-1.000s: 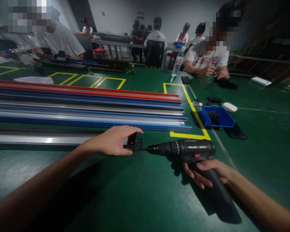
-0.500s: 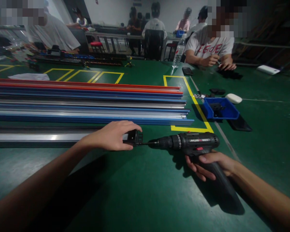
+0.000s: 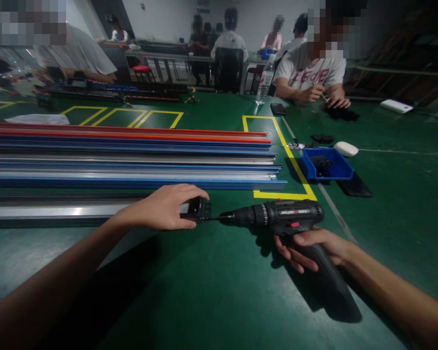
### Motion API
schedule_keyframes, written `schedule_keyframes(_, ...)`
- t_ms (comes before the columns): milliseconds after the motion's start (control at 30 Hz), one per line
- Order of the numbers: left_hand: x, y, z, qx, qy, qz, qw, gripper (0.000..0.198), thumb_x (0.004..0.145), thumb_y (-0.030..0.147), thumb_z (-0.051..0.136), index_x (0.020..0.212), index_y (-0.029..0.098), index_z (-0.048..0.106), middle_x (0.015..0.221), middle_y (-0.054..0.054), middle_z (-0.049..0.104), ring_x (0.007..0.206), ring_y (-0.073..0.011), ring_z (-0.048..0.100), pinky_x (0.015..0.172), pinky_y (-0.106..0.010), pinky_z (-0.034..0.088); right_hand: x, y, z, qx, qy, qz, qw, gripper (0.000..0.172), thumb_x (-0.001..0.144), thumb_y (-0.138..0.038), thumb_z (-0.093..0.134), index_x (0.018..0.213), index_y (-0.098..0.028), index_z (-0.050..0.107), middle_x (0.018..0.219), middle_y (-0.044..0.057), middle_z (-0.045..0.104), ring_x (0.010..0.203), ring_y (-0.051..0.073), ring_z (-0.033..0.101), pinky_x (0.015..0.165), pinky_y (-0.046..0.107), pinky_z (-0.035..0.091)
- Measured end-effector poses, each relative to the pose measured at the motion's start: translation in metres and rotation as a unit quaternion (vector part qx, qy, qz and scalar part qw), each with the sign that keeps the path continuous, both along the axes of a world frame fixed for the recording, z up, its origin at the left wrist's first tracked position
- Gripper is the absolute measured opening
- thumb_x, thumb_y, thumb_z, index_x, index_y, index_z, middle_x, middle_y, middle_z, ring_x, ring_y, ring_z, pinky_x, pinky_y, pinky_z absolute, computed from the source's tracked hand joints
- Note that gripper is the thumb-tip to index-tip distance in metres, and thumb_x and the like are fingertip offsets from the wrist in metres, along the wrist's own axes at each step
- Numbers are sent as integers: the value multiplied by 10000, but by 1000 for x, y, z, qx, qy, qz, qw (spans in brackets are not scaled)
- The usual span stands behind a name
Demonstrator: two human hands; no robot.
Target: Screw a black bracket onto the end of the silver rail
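Observation:
My left hand [image 3: 168, 206] is closed over the right end of a black and silver rail [image 3: 58, 211], where a black end piece [image 3: 205, 210] shows past the fingertips. My right hand [image 3: 310, 248] holds a black power drill [image 3: 295, 214] by its grip, lying sideways with the chuck to the left. The drill's thin bit [image 3: 219, 218] reaches the black end piece. The rest of the rail runs off to the left on the green table [image 3: 219, 291].
Blue [image 3: 204, 183] and red rails [image 3: 168, 131] lie beyond my left hand. Past the drill are a blue bin [image 3: 328, 167] with black parts, a white case [image 3: 346, 148], a dark phone and a bottle [image 3: 264, 82]. A person [image 3: 310, 78] sits across the table.
The whole view has shifted slightly, so everything sits a little further left. Both hands keep their holds, and the bit stays at the end piece.

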State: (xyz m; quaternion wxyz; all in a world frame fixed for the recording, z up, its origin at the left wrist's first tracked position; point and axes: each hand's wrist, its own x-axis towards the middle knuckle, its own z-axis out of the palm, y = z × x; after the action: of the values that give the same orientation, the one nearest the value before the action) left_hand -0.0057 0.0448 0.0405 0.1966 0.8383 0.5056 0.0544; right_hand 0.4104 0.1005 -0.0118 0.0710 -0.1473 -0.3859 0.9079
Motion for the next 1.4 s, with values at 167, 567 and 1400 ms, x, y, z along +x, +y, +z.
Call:
schedule_keyframes(167, -1, 0, 0, -9, 1, 1, 1000, 597, 862, 475, 755, 1406, 336, 549, 1421, -17, 621, 1287, -248, 598, 1057, -359, 449, 1, 1, -4, -5, 9, 3, 1000, 331, 947, -316, 686, 1161, -73, 755, 973, 93, 731, 478, 33, 548, 672, 234, 615)
schedule_keyframes(567, -1, 0, 0, -9, -5, 4, 1000, 591, 854, 465, 762, 1394, 334, 561, 1396, -20, 630, 1254, -248, 608, 1034, -369, 458, -2, 0, 3, -18, -3, -2, 1000, 314, 968, -300, 651, 1118, -45, 753, 945, 112, 748, 489, 46, 593, 654, 231, 613)
schedule_keyframes(1400, 1, 0, 1, 1, 12, 6, 1000, 597, 846, 477, 758, 1391, 328, 566, 1400, -22, 636, 1259, -251, 615, 1038, -363, 465, 0, 2, 1, -25, -37, 0, 999, 271, 921, -294, 683, 1044, -63, 754, 849, 44, 711, 456, 41, 564, 625, 215, 597)
